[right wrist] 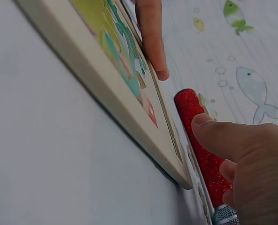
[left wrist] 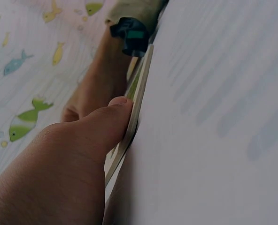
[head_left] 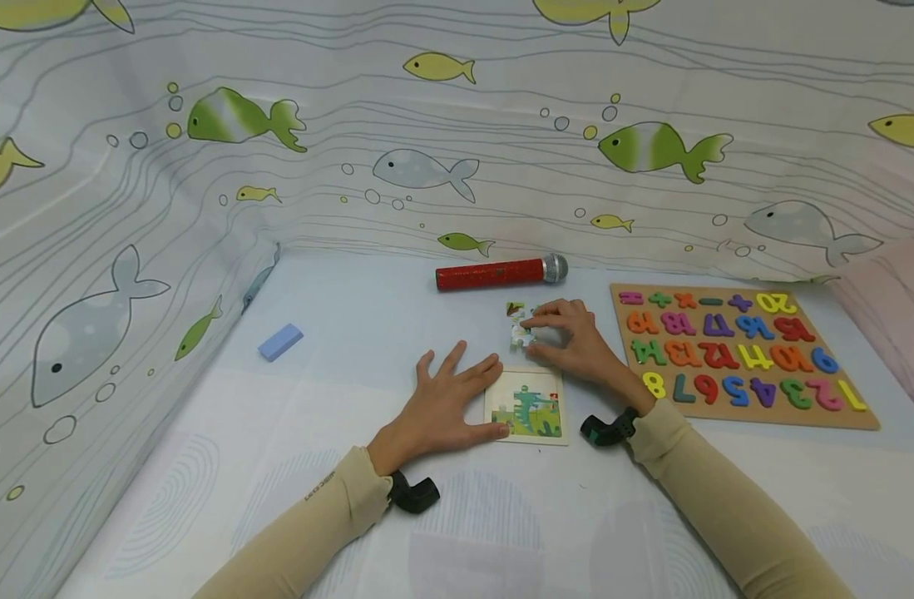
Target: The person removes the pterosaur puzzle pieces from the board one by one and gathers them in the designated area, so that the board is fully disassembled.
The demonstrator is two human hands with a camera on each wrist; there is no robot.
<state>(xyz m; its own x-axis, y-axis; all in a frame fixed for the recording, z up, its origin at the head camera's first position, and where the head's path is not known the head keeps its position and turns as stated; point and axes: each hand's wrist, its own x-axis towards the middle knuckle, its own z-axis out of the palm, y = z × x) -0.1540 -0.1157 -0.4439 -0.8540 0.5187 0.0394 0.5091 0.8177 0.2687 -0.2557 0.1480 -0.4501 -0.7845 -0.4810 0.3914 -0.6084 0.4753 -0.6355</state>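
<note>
A small square wooden puzzle board (head_left: 527,404) lies on the table, partly filled with a green-blue dinosaur picture. My left hand (head_left: 449,403) spreads its fingers at the board's left side. Its thumb (left wrist: 115,119) presses on the frame. Beyond the board's far edge lie loose puzzle pieces (head_left: 518,333). Over their right side is my right hand (head_left: 572,341), its fingers bent and touching them. Whether a piece is pinched is hidden. In the right wrist view, the thumb (right wrist: 223,136) stands apart from the curled fingers.
Behind the pieces lies a red toy microphone (head_left: 494,273). To the right is a board of colourful numbers (head_left: 748,409), close to the right forearm. A blue block (head_left: 280,342) sits at the left. Fish-printed cloth (head_left: 337,125) rises at the back and sides.
</note>
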